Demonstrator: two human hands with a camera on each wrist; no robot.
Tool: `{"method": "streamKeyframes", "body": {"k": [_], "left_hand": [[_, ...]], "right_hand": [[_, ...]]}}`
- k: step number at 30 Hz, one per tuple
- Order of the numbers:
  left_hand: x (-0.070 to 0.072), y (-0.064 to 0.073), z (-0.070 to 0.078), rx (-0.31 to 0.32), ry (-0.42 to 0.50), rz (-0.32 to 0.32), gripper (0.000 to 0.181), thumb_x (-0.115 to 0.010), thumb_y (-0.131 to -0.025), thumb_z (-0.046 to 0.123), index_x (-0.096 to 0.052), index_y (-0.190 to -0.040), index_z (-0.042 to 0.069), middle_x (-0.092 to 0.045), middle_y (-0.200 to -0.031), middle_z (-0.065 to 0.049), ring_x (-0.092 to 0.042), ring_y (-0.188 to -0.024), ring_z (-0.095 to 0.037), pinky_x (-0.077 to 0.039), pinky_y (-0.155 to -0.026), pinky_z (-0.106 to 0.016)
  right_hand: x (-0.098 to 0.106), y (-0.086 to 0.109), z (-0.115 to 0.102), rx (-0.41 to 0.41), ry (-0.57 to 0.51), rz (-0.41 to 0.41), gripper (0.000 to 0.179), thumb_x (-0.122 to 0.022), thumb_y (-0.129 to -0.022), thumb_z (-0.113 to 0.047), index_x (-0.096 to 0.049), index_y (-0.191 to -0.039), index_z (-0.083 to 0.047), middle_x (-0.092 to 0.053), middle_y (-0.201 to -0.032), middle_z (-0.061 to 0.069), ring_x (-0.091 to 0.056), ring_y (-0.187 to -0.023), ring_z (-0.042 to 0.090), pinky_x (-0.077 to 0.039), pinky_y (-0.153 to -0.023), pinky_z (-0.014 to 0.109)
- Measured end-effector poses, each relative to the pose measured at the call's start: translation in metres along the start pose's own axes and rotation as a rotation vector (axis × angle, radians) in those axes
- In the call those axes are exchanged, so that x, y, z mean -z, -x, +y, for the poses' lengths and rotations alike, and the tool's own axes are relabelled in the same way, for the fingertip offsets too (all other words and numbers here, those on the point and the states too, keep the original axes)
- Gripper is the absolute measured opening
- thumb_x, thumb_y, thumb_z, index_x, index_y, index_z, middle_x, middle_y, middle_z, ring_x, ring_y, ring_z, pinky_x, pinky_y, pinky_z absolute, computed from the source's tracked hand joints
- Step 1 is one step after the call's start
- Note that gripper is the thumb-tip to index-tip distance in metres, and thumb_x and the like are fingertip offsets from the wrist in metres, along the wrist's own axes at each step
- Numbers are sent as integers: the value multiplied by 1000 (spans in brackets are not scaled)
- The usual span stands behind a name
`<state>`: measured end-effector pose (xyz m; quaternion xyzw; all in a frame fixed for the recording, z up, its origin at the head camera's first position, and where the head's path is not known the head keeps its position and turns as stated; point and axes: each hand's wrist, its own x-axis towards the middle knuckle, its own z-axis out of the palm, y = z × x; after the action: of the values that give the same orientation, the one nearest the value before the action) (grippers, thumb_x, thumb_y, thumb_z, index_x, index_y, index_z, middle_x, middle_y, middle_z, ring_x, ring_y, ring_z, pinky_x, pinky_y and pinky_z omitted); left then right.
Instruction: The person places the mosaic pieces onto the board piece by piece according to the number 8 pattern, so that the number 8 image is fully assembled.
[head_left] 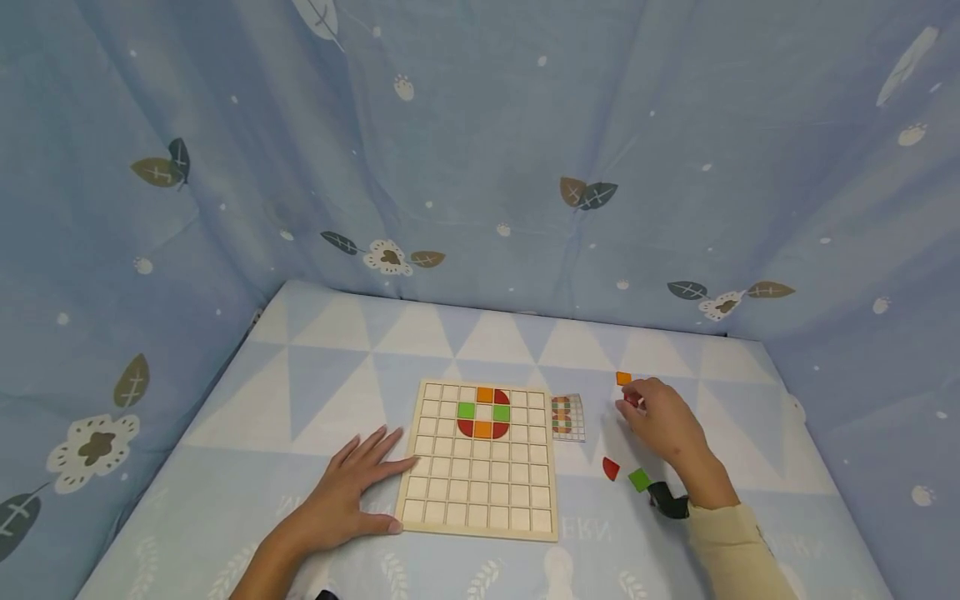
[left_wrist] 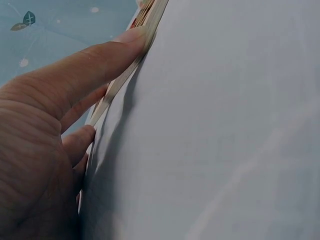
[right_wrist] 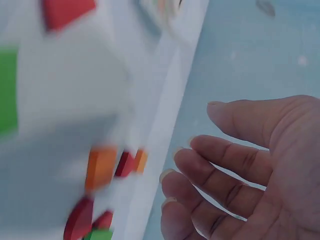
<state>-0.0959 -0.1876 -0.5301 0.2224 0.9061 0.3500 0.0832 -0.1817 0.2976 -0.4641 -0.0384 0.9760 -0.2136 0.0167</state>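
A square wooden grid board [head_left: 480, 492] lies on the table. Near its top edge, orange, green and red tiles form a ring around a bare cell, with an orange tile [head_left: 483, 429] at the bottom. My left hand [head_left: 341, 500] rests with spread fingers against the board's left side; the left wrist view shows the thumb [left_wrist: 100, 62] on its edge. Right of the board, my right hand [head_left: 666, 423] hovers over loose tiles, a red one showing by its fingertips. In the right wrist view its thumb and loosely bent fingers [right_wrist: 220, 160] stand apart, holding nothing visible.
A small pattern card [head_left: 568, 418] lies against the board's right edge. Loose tiles lie farther right: an orange square [head_left: 623, 378], a red quarter-round [head_left: 611, 468] and a green square [head_left: 640, 479]. A patterned blue curtain [head_left: 480, 167] stands behind the table.
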Motion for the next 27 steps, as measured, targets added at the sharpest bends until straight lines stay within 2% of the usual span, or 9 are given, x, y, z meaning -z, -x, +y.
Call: {"method": "streamKeyframes", "body": {"k": [6,11,16,19,27], "left_hand": [[1,1,-1,-15,-9,13,85,-82,-76,63,-59,-151,31,-28,-171,-2,-17,-158,-36,7,-123,-33],[1,1,0,-21,4,17,85,-83,-75,63,-60,-150,30,-29,-171,-4,-18,-158,-37,9,-121,-26],[-1,1,0,-22,-3,16,85,-83,-75,63,-60,-150,31,-29,-171,-4,-18,-158,-37,10,-121,-25],[-2,1,-1,-24,-13,17,86,-82,-74,64,-60,-150,31,-29,-171,-3,-17,-158,-36,8,-122,-28],[-1,0,-3,-35,-22,19,86,-82,-74,64,-60,-150,31,-29,-171,-4,-18,-158,-36,7,-123,-32]], "right_hand": [[6,-12,25,-87,1,-64,40,-68,-101,-22,-66,-126,9,-66,-114,24,-62,-95,36,-57,-85,54],[-1,-24,40,-144,25,-122,45,-69,-100,-28,-66,-126,9,-66,-111,23,-60,-93,35,-55,-89,56],[-9,-31,44,-164,22,-144,43,-72,-98,-31,-65,-118,6,-63,-93,14,-57,-82,28,-54,-75,43],[-11,-34,42,-212,-1,-148,37,-73,-98,-28,-63,-113,5,-62,-90,12,-57,-78,26,-52,-68,37],[-14,-33,41,-299,-55,-159,32,-71,-99,-26,-62,-108,4,-62,-87,12,-57,-77,26,-51,-63,34]]}}
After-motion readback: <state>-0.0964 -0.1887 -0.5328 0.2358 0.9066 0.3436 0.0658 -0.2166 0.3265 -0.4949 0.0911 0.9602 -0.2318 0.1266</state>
